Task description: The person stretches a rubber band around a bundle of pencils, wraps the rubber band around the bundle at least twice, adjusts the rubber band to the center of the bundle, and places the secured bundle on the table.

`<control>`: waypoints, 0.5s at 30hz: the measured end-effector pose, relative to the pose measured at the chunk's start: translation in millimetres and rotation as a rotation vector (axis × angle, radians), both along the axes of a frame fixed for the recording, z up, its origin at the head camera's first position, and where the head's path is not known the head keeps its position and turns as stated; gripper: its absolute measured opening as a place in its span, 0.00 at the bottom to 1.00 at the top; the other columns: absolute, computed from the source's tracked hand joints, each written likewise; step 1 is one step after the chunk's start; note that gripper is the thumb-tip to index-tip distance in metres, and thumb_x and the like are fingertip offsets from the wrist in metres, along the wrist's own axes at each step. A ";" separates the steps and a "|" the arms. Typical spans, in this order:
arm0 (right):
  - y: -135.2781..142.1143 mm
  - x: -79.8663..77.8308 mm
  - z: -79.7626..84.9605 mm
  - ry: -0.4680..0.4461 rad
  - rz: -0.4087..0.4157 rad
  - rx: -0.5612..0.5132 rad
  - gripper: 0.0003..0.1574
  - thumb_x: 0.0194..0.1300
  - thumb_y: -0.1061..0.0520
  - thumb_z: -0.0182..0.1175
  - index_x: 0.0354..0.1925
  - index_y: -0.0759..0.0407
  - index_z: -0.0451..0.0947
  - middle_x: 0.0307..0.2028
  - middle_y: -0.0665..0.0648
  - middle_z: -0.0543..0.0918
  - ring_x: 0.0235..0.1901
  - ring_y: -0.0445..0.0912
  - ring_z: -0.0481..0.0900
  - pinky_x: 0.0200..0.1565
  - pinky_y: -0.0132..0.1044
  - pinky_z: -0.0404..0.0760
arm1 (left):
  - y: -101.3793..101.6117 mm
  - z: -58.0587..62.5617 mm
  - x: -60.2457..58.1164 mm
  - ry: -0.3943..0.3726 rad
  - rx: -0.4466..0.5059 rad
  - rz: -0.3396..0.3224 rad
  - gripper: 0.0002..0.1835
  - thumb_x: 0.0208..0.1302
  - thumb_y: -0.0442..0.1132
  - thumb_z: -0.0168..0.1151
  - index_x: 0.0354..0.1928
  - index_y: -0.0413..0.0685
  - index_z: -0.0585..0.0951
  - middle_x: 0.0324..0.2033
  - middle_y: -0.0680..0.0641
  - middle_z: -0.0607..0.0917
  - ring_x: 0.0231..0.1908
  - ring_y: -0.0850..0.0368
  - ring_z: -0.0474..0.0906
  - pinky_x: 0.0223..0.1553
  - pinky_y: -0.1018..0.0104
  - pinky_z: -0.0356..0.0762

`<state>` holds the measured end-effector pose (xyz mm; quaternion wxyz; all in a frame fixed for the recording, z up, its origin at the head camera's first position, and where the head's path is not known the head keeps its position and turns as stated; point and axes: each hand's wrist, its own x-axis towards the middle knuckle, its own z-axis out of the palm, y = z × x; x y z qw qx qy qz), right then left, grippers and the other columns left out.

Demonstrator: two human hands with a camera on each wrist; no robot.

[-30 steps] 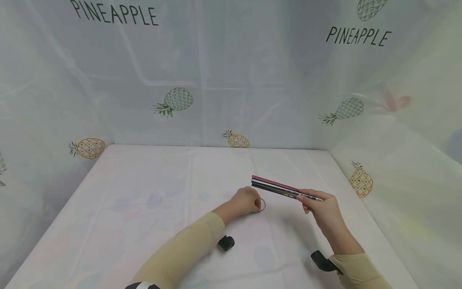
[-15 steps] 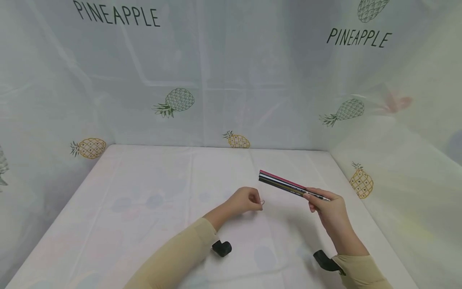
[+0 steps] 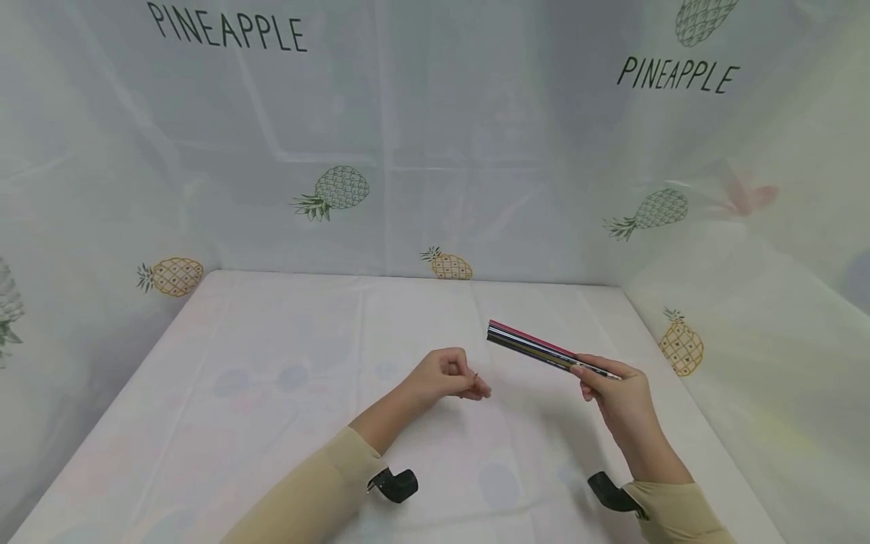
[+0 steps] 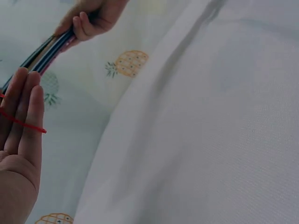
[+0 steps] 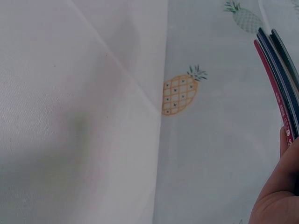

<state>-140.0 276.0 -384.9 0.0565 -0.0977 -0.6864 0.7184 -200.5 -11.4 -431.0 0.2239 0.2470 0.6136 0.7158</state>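
My left hand is just above the table, left of the far ends of several slim pencils. A thin red rubber band runs across its extended fingers in the left wrist view; the thumb and index finger look pinched together in the head view. My right hand grips the pencils near one end. They form a slanting bundle, raised off the table and pointing up to the left. In the right wrist view a red pencil with pale lettering lies beside dark ones.
A white cloth with faint coloured spots covers the table. Pale sheeting printed with pineapples hangs behind it and along both sides. A black wrist camera sits below the left wrist, another camera beside the right sleeve.
My left hand has drawn back to the left, and its outer fingers have straightened with the rubber band across them. The right hand and pencils first shifted slightly right and up, then stayed still.
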 end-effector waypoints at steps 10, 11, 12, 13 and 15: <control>-5.0 -2.5 -3.1 0.000 0.016 -0.016 0.09 0.61 0.67 0.66 0.35 0.54 0.88 0.33 0.53 0.81 0.21 0.39 0.74 0.24 0.27 0.76 | -29.5 20.4 15.8 -0.004 0.139 -0.041 0.11 0.62 0.17 0.39 0.31 0.38 0.68 0.61 0.41 0.76 0.51 0.42 0.80 0.50 0.49 0.78; -5.8 -2.4 -3.2 0.000 0.019 -0.010 0.09 0.61 0.67 0.66 0.35 0.54 0.88 0.34 0.53 0.81 0.21 0.39 0.74 0.25 0.27 0.76 | -32.8 23.2 18.0 0.010 0.130 -0.036 0.12 0.61 0.16 0.38 0.31 0.38 0.67 0.62 0.42 0.76 0.52 0.42 0.80 0.50 0.49 0.78; -6.6 -2.4 -3.3 0.000 0.020 -0.006 0.08 0.61 0.67 0.66 0.35 0.55 0.88 0.34 0.53 0.81 0.21 0.39 0.74 0.24 0.27 0.76 | -36.3 26.1 20.3 0.024 0.121 -0.030 0.13 0.60 0.15 0.38 0.32 0.37 0.67 0.62 0.43 0.75 0.54 0.43 0.79 0.49 0.49 0.79; -7.3 -2.2 -3.2 0.000 0.022 0.003 0.08 0.61 0.67 0.66 0.36 0.55 0.88 0.34 0.53 0.81 0.22 0.39 0.74 0.25 0.28 0.76 | -39.6 29.0 22.6 0.032 0.113 -0.024 0.13 0.60 0.15 0.38 0.33 0.38 0.67 0.62 0.44 0.75 0.55 0.45 0.78 0.48 0.49 0.79; -8.4 -1.3 -3.1 -0.002 0.021 0.015 0.07 0.61 0.66 0.67 0.36 0.56 0.87 0.36 0.54 0.80 0.22 0.39 0.74 0.25 0.28 0.76 | -46.5 34.7 27.1 0.052 0.107 -0.010 0.13 0.60 0.14 0.39 0.34 0.38 0.67 0.64 0.46 0.74 0.57 0.46 0.77 0.46 0.49 0.80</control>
